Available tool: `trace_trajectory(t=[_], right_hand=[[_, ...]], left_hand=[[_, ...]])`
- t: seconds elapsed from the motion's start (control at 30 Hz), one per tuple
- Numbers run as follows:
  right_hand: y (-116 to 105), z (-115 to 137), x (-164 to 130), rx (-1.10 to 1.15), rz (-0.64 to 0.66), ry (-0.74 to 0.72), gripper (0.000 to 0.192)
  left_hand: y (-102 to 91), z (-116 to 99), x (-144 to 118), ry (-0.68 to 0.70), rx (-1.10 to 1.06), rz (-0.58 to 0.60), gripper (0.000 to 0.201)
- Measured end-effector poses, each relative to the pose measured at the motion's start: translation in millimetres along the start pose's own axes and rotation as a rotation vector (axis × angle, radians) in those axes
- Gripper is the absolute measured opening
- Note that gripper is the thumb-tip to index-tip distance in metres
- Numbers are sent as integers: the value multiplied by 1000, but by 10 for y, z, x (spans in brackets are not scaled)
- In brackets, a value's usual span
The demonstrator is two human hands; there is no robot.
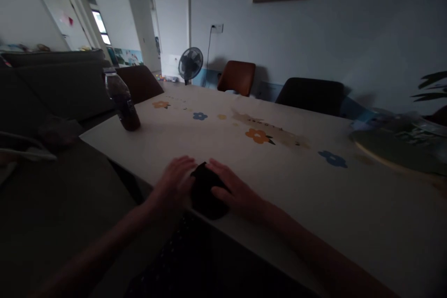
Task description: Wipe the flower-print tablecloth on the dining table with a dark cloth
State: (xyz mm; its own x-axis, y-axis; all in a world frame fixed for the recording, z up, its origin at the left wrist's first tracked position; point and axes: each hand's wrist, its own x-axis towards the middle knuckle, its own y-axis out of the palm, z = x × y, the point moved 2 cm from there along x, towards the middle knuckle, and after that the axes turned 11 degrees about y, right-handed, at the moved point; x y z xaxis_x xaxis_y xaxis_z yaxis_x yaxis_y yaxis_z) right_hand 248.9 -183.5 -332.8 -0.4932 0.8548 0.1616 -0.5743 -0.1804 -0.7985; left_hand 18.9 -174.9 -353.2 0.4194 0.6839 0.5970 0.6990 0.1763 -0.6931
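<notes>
A small black item [206, 198], dark and flat like a folded cloth or pouch, lies at the near edge of the table. My right hand [235, 191] rests on its right side, with fingers stretched out and thumb apart. On its other side is my left hand [172, 179], blurred by motion, its fingers extended along the item's left edge. Whether those left fingers touch it, I cannot tell. Beneath everything is a table with a pale cloth [167, 144] printed with orange and blue flowers.
A plastic bottle [122, 100] of dark liquid stands near the table's left end. A round green board [394, 149] with plastic wrapping sits at the right. Beyond the table are a brown chair [237, 77], a black chair [310, 95] and a fan [190, 63]. A grey sofa [59, 84] is at left.
</notes>
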Motion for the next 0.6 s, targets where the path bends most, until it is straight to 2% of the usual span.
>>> trace_trajectory(t=[0.07, 0.1, 0.17, 0.23, 0.3, 0.4, 0.5, 0.6], right_hand=[[-220, -118, -204, 88, -203, 102, 53], [-320, -172, -329, 99, -302, 152, 50], [-467, -259, -599, 56, -440, 219, 42], [-538, -310, -844, -36, -522, 215, 36], [-561, -320, -1009, -118, -580, 167, 31], [-592, -280, -1084, -167, -635, 80, 27], [-636, -273, -1070, -174, -615, 36, 24], [-611, -405, -1119, -184, -564, 59, 23]], left_hand=[[222, -274, 16, 198, 35, 252, 42], [302, -353, 29, 252, 63, 348, 44], [397, -392, 77, 302, 110, 470, 46], [429, -299, 152, 309, 139, 528, 44], [429, -118, 256, 280, 170, 558, 42], [397, 243, 473, 164, 246, 561, 43], [350, 667, 754, 5, 320, 570, 46], [286, 1160, 1079, -144, 402, 544, 49]])
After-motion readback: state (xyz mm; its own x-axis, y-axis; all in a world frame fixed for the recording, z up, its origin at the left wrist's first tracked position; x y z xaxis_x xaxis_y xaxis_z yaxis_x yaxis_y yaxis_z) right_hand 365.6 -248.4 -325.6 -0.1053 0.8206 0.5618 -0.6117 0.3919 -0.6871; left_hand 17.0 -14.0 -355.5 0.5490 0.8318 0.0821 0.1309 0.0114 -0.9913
